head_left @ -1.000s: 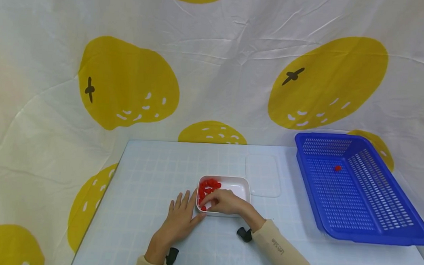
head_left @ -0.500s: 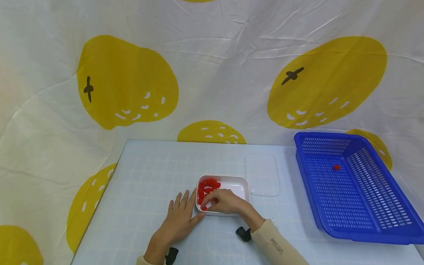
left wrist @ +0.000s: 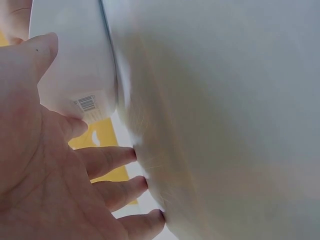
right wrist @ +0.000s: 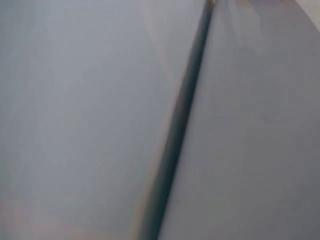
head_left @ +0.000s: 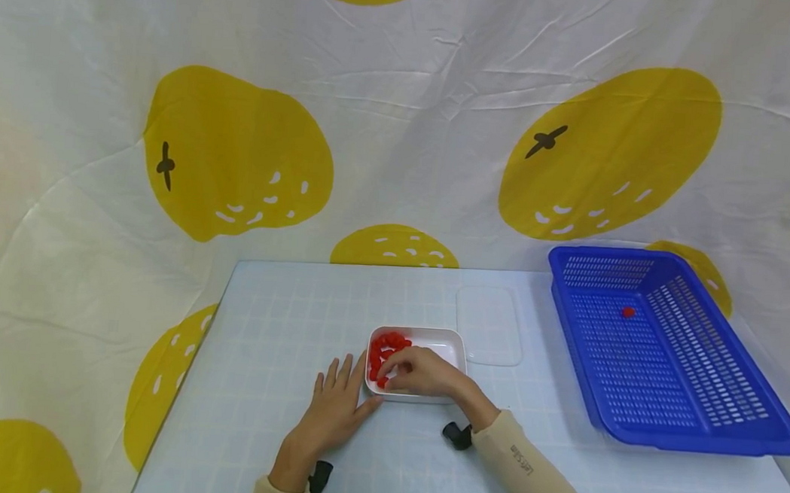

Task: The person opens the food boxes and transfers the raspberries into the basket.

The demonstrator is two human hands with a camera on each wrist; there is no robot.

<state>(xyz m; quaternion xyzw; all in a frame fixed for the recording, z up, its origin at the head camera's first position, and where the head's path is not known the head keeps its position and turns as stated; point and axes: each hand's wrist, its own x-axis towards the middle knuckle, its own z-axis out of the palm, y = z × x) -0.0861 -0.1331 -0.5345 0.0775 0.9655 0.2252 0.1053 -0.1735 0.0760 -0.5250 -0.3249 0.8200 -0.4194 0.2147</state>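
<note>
In the head view, a small white rectangular container (head_left: pixel 453 346) has several small red pieces (head_left: pixel 389 341) gathered along its left side. My left hand (head_left: pixel 336 411) lies with fingers spread on the table, thumb and index finger against the container's left end. The left wrist view shows the same hand (left wrist: pixel 55 165) beside the container's outer wall (left wrist: pixel 75 55), which bears a barcode. My right hand (head_left: pixel 424 373) reaches into the container, thumb and index finger pinching a red piece (head_left: pixel 383 382) near the front left corner. The right wrist view shows only the container's wall (right wrist: pixel 260 125) and the tabletop.
A blue perforated basket (head_left: pixel 581 363) stands at the right with one red piece (head_left: pixel 628 312) inside. Behind and right of the container lies a clear flat lid (head_left: pixel 488 324). A white cloth with yellow fruit prints (head_left: pixel 413 165) hangs behind the table (head_left: pixel 282 307).
My right hand has risen slightly and shifted a little right, and the red piece at its fingertips has moved slightly off the front wall. My left hand stays in place.
</note>
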